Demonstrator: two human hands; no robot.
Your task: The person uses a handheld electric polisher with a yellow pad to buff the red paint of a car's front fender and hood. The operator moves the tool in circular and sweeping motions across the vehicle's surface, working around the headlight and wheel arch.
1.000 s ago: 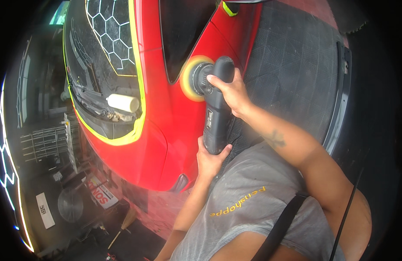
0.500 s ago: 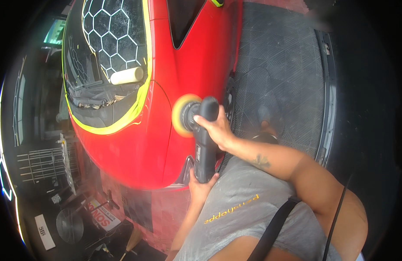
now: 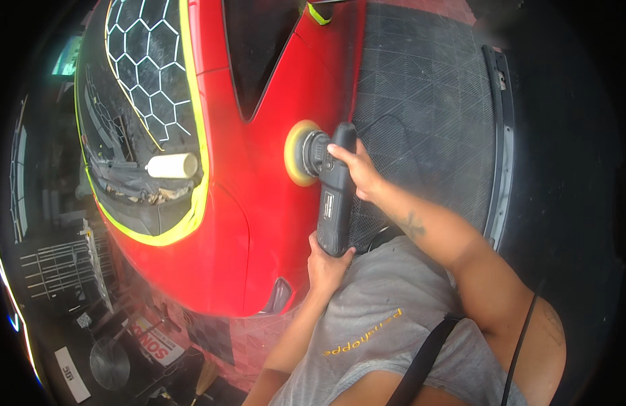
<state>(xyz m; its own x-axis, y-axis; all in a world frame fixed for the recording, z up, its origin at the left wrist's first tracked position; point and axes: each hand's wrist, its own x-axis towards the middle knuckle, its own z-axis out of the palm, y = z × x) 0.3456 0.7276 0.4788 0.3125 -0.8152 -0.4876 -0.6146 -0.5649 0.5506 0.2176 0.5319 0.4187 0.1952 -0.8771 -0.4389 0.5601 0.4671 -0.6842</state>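
Both of my hands hold a black power polisher point(image 3: 334, 206) against the side of a red car point(image 3: 259, 179). Its round yellow foam pad point(image 3: 297, 154) faces the painted panel, just below the pointed dark side window; whether the whole pad touches cannot be told. My right hand point(image 3: 360, 172) wraps the head end, thumb on top near the pad. Around the narrow rear end of the body closes my left hand point(image 3: 328, 265), close to my grey shirt.
Yellow-green masking tape point(image 3: 203, 122) borders the car's dark glass point(image 3: 140, 68), which mirrors hexagonal lights. A cream-coloured bottle point(image 3: 172, 166) lies at the base of that glass. Dark floor tiles point(image 3: 428, 122) stretch along the right. A round disc-shaped object point(image 3: 110, 363) and a broom point(image 3: 206, 375) are at lower left.
The polisher has shifted farther along the car's side, toward the side window, with both hands still on it. Its pad looks less blurred. The car sits lower and more left in view.
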